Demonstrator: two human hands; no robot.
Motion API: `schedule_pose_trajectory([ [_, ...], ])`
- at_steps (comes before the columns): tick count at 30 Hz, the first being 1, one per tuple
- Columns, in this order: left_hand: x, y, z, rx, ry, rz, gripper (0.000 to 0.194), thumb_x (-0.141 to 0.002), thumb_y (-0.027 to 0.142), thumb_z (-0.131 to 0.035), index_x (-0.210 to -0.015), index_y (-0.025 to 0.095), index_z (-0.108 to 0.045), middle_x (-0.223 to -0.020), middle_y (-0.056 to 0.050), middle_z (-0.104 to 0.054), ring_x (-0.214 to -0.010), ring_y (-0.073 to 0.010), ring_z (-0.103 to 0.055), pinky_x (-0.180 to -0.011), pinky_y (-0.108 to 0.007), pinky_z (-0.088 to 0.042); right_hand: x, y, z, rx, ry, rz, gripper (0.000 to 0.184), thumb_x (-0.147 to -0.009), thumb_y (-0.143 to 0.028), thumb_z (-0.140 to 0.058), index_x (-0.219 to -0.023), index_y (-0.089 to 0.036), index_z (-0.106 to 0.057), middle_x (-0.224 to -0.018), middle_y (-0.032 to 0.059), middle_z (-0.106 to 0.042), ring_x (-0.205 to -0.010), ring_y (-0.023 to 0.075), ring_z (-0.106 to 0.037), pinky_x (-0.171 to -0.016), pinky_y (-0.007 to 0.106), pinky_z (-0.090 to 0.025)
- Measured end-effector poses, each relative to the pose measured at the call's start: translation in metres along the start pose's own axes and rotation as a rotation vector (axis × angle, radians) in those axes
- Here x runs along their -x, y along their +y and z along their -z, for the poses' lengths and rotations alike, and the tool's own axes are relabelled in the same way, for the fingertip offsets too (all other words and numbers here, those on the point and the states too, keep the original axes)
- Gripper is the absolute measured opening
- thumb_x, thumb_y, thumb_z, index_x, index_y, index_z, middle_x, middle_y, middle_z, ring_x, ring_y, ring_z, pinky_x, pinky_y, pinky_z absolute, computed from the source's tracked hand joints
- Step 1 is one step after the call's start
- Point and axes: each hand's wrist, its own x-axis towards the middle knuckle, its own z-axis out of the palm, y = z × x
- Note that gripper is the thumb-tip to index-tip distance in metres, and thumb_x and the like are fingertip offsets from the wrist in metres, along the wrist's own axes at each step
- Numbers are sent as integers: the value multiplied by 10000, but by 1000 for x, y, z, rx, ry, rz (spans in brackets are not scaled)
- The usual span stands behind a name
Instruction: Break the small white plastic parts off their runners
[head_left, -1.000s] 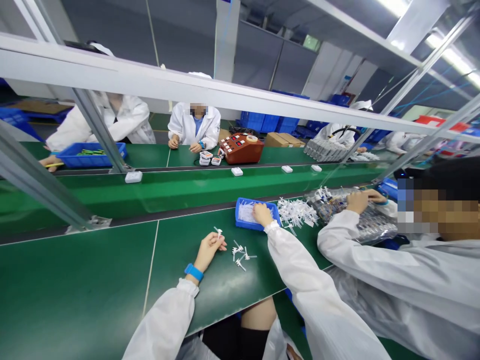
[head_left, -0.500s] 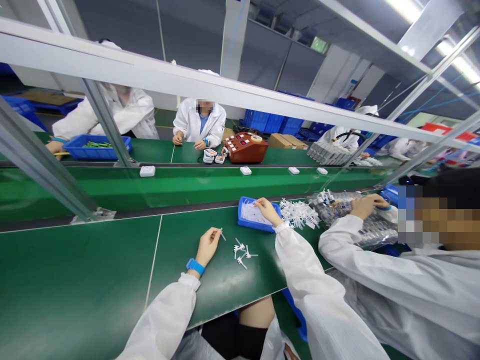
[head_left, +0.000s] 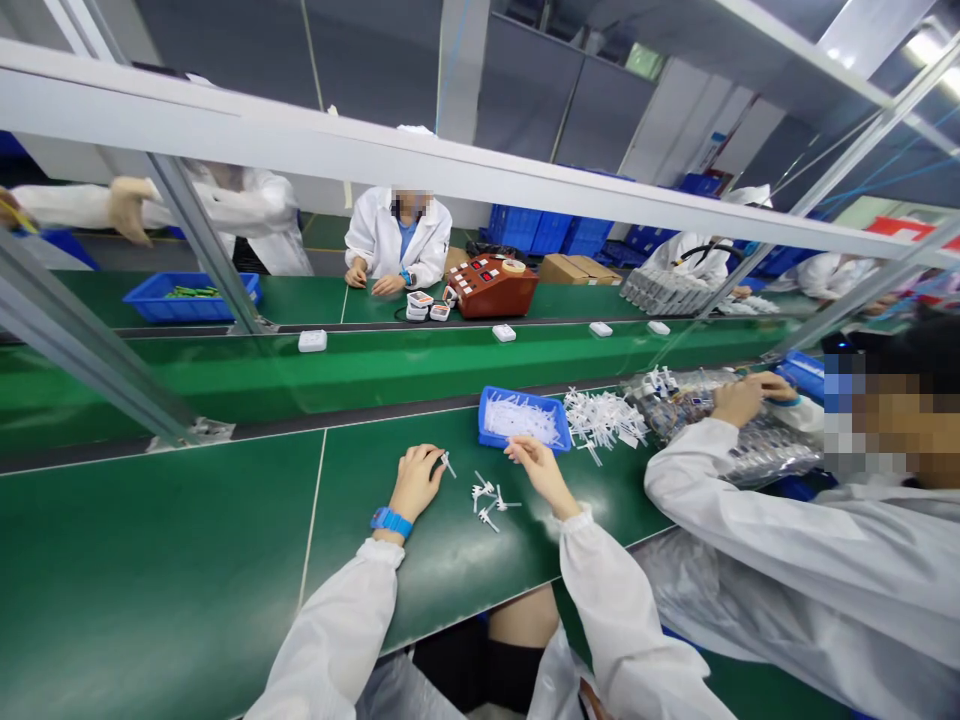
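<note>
My left hand [head_left: 417,480], with a blue band at the wrist, is closed in a pinch on a small white plastic piece with a clear stem [head_left: 449,464], just above the green bench. My right hand [head_left: 543,472] is at the near edge of a blue tray [head_left: 481,440], thumb and fingers pinched together. Whatever those fingertips hold is too small to make out. Thin translucent pieces [head_left: 521,418] fill the tray. Between my hands lie several loose white plastic pieces with stems [head_left: 486,491] on the bench.
A heap of white stemmed pieces [head_left: 604,416] lies right of the tray. Beyond it, a co-worker's arm [head_left: 701,455] reaches over plastic-wrapped parts [head_left: 772,455]. White boxes [head_left: 313,341] sit on the green conveyor [head_left: 405,365]. A metal post [head_left: 105,335] stands at left.
My right hand has come out of the tray towards me. My left hand has shifted slightly, still pinching the stemmed piece. The white boxes have moved right along the conveyor.
</note>
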Motion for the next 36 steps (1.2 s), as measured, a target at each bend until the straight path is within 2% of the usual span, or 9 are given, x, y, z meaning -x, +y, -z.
schedule_pose_trajectory([
  [4,-5,5,0,-10,-10,15,234,-855,349,-558,-1037,239,-655,-1055,-81,-632,-1000,-263,-527,-824,-401,-406,25,20,-16,-5,116,73,262,-844,-424,-564,-971,-197,-598,-877,60,-667,-783,171,-616,-755,326,-506],
  [10,-14,12,-4,62,-13,64,155,-832,365,-587,-829,230,-664,-945,-53,-669,-925,-247,-562,-802,-388,-415,30,34,-24,-6,250,102,233,-863,-399,-543,-958,-192,-592,-900,66,-642,-832,184,-620,-805,343,-504],
  [14,-17,14,-7,376,3,171,192,-828,396,-578,-778,213,-606,-815,-31,-680,-804,-205,-619,-761,-342,-461,32,35,-27,0,239,94,229,-859,-399,-547,-939,-190,-597,-846,47,-632,-775,170,-607,-761,320,-499],
  [17,-17,15,-9,688,67,307,221,-775,409,-637,-812,198,-583,-745,-15,-656,-702,-175,-644,-677,-292,-495,33,34,-27,-41,240,61,239,-844,-409,-565,-931,-190,-604,-807,36,-628,-741,162,-594,-724,306,-497],
  [19,-17,16,-10,798,109,360,247,-760,411,-652,-823,185,-575,-700,-3,-625,-650,-157,-643,-644,-275,-509,33,32,-26,-82,243,23,249,-825,-418,-586,-923,-191,-616,-792,34,-635,-720,158,-589,-706,303,-493],
  [28,-17,21,-15,937,136,401,255,-744,398,-681,-801,168,-587,-728,-10,-621,-717,-154,-652,-677,-279,-541,30,29,-23,-280,224,-80,261,-752,-432,-664,-852,-194,-633,-753,29,-678,-622,136,-562,-645,296,-472],
  [33,-16,30,-10,1081,71,390,251,-738,358,-706,-731,163,-549,-865,-36,-645,-904,-200,-676,-736,-284,-537,32,29,-27,-335,244,-129,243,-720,-404,-701,-828,-195,-644,-789,34,-696,-631,131,-566,-661,295,-478],
  [36,-15,35,-8,1128,-8,399,264,-750,358,-701,-727,165,-524,-842,-52,-683,-822,-194,-695,-719,-302,-535,32,28,-28,-393,247,-168,250,-695,-386,-728,-834,-189,-661,-816,41,-707,-658,130,-584,-682,292,-487],
])
